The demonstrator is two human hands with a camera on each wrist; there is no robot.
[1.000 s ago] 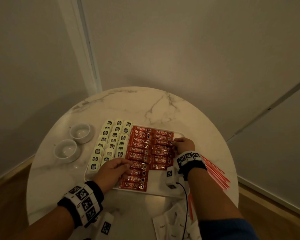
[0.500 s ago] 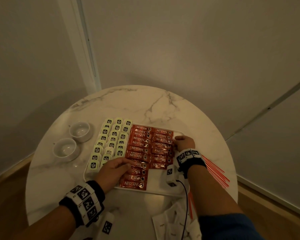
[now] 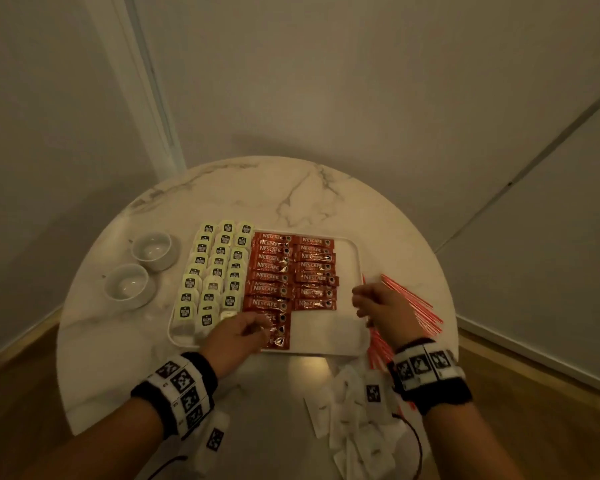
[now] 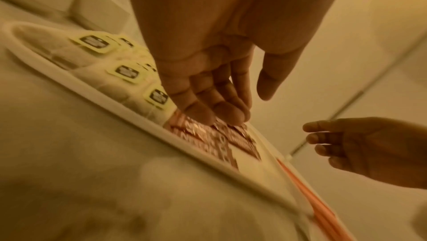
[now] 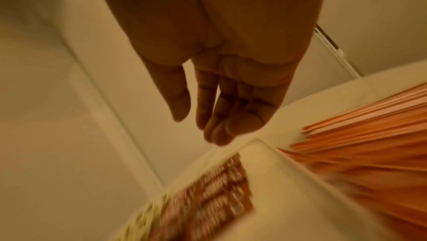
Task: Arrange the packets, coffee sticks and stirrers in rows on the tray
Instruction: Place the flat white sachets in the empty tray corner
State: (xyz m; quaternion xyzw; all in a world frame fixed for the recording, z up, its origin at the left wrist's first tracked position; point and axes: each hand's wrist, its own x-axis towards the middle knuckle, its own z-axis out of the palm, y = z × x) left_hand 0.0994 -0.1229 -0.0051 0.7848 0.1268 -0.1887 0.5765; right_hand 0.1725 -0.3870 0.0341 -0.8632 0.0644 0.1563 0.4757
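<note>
A: Starting from the tray's left edge, we see the pale green packets (image 3: pixel 215 275) lying in three rows, and the red Nescafé coffee sticks (image 3: pixel 270 277) in two columns beside them. Our left hand (image 3: pixel 238 336) stays at the near edge, its relaxed, straight fingertips (image 4: pixel 208 115) pressing the nearest sticks and gripping nothing.

B: And the right hand (image 3: pixel 383 306)? A second ago it rested on the right column of sticks.

A: It has lifted off and swung to the tray's (image 3: pixel 347 336) right edge, fingers loose and empty, above the red stirrers (image 3: pixel 420 306) fanned on the marble table (image 3: pixel 222 188).

B: So we judge the sticks settled and the stirrers next; the bare right strip awaits them.

A: The white sachets (image 3: pixel 352 410) at the table's near edge also remain off the tray.
</note>
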